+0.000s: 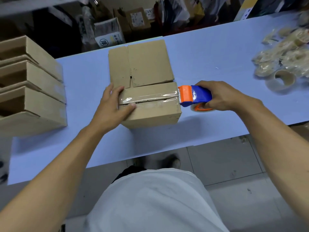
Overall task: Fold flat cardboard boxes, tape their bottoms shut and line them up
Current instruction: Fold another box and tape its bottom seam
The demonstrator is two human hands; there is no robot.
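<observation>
Two hands share the job. The left hand lies flat with straight fingers on the near-left end of the box, thumb pressing the start of the clear tape strip along the bottom seam. The right hand grips the blue and orange tape dispenser, whose blade sits at the box's right edge, the strip running the full seam. That box stands mid-surface with flat cardboard lying just behind it. To finish well, I judge the dispenser should tip down over the right edge so the tape laps onto the side wall, then twist against the blade to cut, while the left hand keeps the flaps level. Three folded boxes stand lined up at far left; spent tape cores are heaped at far right.
</observation>
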